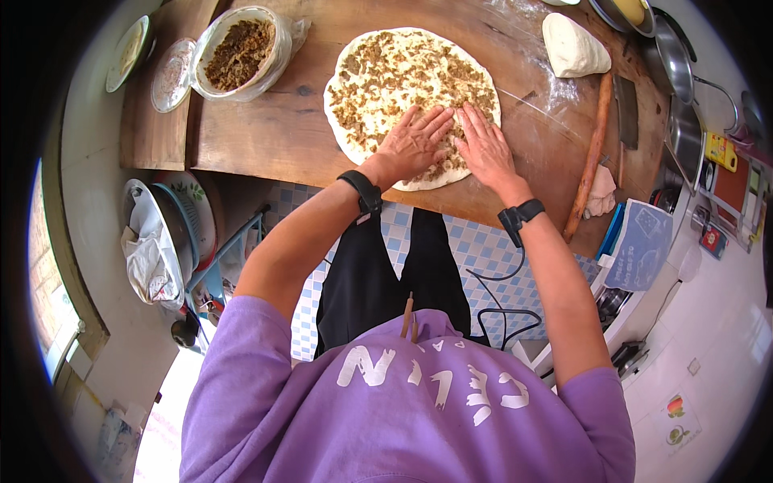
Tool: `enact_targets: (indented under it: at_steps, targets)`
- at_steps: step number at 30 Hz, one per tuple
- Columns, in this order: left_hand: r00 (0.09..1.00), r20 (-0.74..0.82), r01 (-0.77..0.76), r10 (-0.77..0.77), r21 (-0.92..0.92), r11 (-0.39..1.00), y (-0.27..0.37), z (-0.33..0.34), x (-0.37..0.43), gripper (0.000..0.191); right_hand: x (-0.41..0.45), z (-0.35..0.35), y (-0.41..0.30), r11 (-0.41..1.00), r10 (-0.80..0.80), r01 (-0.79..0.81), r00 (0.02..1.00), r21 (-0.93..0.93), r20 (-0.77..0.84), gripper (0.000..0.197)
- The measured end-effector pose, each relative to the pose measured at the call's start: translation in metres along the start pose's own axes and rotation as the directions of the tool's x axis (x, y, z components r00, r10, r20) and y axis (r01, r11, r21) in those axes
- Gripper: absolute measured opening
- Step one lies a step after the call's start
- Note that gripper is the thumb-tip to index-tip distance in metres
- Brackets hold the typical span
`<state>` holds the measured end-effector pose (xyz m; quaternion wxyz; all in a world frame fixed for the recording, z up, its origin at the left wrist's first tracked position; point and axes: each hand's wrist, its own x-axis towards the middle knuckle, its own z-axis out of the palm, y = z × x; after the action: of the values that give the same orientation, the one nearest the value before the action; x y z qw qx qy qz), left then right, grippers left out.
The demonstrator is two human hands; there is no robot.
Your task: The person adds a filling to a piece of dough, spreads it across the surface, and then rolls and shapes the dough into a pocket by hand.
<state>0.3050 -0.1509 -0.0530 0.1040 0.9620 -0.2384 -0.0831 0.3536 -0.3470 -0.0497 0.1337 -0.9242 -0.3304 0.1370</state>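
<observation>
A large round sheet of dough (386,78) lies flat on the wooden worktop, scattered with brown crumbly filling and rimmed by a plain pale edge. My left hand (416,142) rests palm down on its near part, fingers spread a little and pointing away from me. Beside it, my right hand (486,148) lies flat over the near right edge of the sheet, its fingertips close to those of the left. Neither hand grasps anything. Part of the filling is hidden beneath them. To the far left, a plastic-lined tub (237,54) holds more of the brown filling.
On the right of the wooden worktop (259,142) are a lump of dough (574,48), a rolling pin (592,151), a cleaver (626,111) and a crumpled cloth (601,193). Metal pans (673,57) crowd the far right. A plate (172,75) sits left of the tub. Basins (160,241) stand below left.
</observation>
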Motion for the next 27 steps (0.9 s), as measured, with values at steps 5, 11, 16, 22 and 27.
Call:
enact_targets:
  at_steps: [5,11,16,22,27]
  targets:
    - [0.998,0.044,0.043,-0.041,-0.053,0.998,0.008,-0.007,-0.024,0.061,-0.022,-0.002,-0.01,0.998,0.017,-0.016,1.0,0.055,-0.018,0.059]
    - [0.999,0.035,-0.001,0.005,-0.09,0.996,0.037,0.011,-0.062,0.07,-0.056,0.026,-0.042,0.996,-0.061,0.061,0.998,-0.058,0.008,0.067]
    - [0.998,0.055,0.033,-0.024,-0.162,0.986,0.041,0.002,-0.073,0.074,-0.065,0.013,-0.043,0.993,-0.115,0.115,0.993,0.007,0.028,0.066]
    - [0.995,0.102,0.034,-0.02,-0.147,0.989,0.048,0.008,-0.087,0.077,-0.084,0.031,-0.061,0.991,-0.13,0.131,0.99,-0.018,0.05,0.066]
    - [0.998,-0.012,0.054,-0.058,-0.193,0.98,0.057,0.011,-0.085,0.077,-0.07,0.006,-0.043,0.976,-0.144,0.135,0.989,0.169,0.042,0.058]
